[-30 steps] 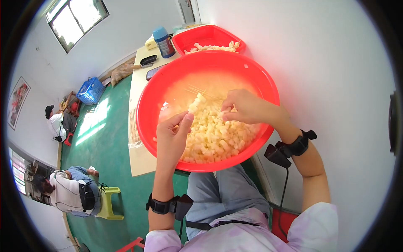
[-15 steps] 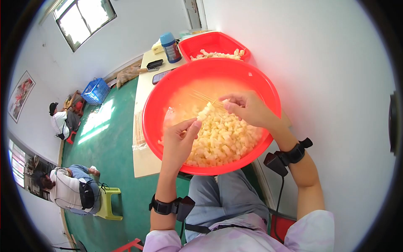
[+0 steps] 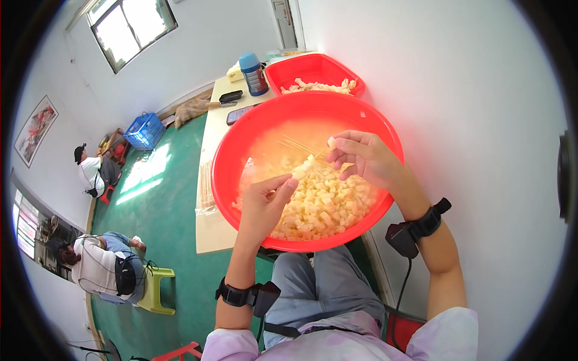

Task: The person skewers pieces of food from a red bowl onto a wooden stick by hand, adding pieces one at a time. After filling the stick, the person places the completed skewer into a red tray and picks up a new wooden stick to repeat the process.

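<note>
A large round red basin [image 3: 301,103] holds a heap of pale yellow cubes [image 3: 325,207] in liquid. My left hand [image 3: 265,204], over the basin's near left part, pinches a skewer strung with pale cubes [image 3: 304,167], its fingers covering the lower end. My right hand [image 3: 367,157] is up and to the right of that skewer, apart from it, with one pale cube [image 3: 332,142] between thumb and index finger. Several thin bare sticks [image 3: 295,144] lie in the basin just beyond the skewer.
Behind the basin are a smaller red tub [image 3: 325,62] with pale pieces, a blue-capped flask [image 3: 253,75] and a phone [image 3: 241,114]. Bundled sticks [image 3: 205,186] lie on the table's left side. Two seated people [image 3: 99,265] are at the left; a wall is close at right.
My right hand has drawn back from the skewer and lifted with a cube in its fingertips. My left hand still holds the skewer, slightly to the right. The view has shifted a little.
</note>
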`<state>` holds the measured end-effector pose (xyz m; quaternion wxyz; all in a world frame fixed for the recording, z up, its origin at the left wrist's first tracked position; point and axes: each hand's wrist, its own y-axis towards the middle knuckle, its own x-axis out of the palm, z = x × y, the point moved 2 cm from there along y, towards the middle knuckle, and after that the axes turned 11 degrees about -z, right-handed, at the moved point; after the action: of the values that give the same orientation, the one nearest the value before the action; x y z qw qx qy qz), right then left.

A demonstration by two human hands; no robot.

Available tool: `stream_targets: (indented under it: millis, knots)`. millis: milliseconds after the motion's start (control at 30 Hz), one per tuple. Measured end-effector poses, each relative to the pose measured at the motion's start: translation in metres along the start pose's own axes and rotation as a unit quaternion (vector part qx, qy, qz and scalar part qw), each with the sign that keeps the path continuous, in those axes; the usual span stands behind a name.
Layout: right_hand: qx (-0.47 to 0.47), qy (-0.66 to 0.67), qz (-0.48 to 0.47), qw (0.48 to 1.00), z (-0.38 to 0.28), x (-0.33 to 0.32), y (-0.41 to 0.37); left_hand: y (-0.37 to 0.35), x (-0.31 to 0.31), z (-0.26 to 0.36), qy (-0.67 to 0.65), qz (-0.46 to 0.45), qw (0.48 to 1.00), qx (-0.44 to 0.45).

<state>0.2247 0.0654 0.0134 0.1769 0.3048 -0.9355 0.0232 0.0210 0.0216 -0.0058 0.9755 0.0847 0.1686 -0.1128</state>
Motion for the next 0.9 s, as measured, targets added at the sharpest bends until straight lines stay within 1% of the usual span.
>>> stream_targets:
  millis: [100,400,700,900]
  knots:
    - [-0.001,-0.022,-0.013,1.000,0.003,-0.007,0.001,0.000,0.002,0.001,0.000,-0.007,1.000,0.005]
    - [0.004,0.002,-0.028,1.000,0.007,-0.009,0.003,0.000,0.002,-0.001,-0.007,-0.021,1.000,0.015]
    - [0.034,0.011,-0.080,0.996,0.007,-0.005,0.002,0.001,0.003,-0.001,-0.011,-0.028,0.999,0.020]
    - [0.037,0.024,-0.078,0.996,0.012,-0.009,0.004,0.001,0.004,-0.005,-0.005,-0.028,0.999,0.030]
